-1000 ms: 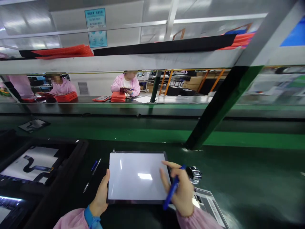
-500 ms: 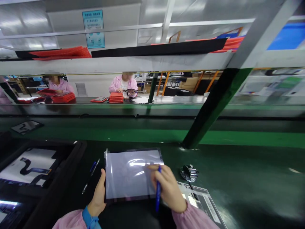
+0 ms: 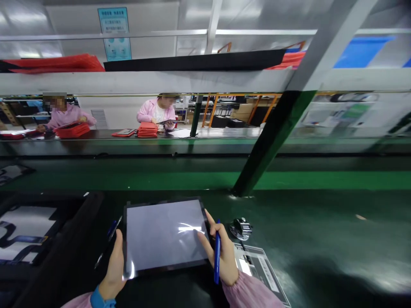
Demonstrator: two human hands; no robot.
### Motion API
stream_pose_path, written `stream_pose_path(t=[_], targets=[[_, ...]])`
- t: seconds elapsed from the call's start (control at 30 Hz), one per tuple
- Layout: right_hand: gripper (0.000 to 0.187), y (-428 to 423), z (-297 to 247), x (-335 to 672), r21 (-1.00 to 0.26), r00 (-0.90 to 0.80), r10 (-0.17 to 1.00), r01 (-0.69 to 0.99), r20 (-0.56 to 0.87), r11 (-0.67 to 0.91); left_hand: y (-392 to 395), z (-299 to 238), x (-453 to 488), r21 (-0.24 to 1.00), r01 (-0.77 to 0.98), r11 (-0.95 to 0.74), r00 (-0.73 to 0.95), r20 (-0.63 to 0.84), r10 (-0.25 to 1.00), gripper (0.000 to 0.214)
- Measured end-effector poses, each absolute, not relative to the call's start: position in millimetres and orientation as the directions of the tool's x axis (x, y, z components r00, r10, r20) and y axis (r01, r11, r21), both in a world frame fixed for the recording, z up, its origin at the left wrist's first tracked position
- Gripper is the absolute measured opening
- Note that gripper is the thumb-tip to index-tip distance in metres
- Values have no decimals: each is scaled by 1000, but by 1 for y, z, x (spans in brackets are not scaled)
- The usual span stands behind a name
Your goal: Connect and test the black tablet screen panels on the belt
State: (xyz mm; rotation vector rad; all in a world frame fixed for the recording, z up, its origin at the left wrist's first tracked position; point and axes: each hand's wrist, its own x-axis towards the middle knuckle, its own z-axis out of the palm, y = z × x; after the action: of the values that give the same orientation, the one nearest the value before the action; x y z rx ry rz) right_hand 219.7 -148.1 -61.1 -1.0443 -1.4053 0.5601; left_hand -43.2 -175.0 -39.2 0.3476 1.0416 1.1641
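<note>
A flat screen panel (image 3: 160,239) with a pale grey face and dark border is tilted up before me. Its left edge rests in my left hand (image 3: 113,267), which is closed on it with the thumb along the side. My right hand (image 3: 226,259) grips the right edge, thumb over the face and fingers around the side. A blue pen (image 3: 217,256) is also tucked in that hand, pointing downward. Bright light reflects off the panel's face. To the right of that hand sits a small shiny metal object (image 3: 241,229) with a round base.
A black tray (image 3: 91,214) with white-backed panels lies at left, a second pen (image 3: 111,239) beside it. Another panel (image 3: 265,273) lies partly under my right sleeve. A slanted post (image 3: 266,145) rises from the green bench. Across it, two people in pink sit near red stacks (image 3: 147,129).
My right hand has gone from over the panel's face to its right edge and now grips it, still with the blue pen. The whole view has shifted, so things appear further left.
</note>
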Motion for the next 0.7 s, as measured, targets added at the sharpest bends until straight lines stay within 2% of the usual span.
stream_pose_path(t=[0.13, 0.27, 0.37, 0.7], targets=[[27, -147, -61, 223, -865, 115, 863, 181, 492, 468, -175, -35, -44, 657, -626, 420, 45, -507, 861, 62], [29, -143, -65, 227, -890, 120, 882, 79, 456, 450, -174, -24, -38, 592, -658, 466, 108, -538, 836, 71], [31, -141, -68, 230, -901, 109, 895, 15, 433, 434, -173, -20, -36, 563, -658, 501, 134, -567, 813, 69], [32, -146, -57, 236, -906, -72, 914, -187, 398, 380, -169, -31, -41, 652, -624, 430, 28, -532, 847, 63]])
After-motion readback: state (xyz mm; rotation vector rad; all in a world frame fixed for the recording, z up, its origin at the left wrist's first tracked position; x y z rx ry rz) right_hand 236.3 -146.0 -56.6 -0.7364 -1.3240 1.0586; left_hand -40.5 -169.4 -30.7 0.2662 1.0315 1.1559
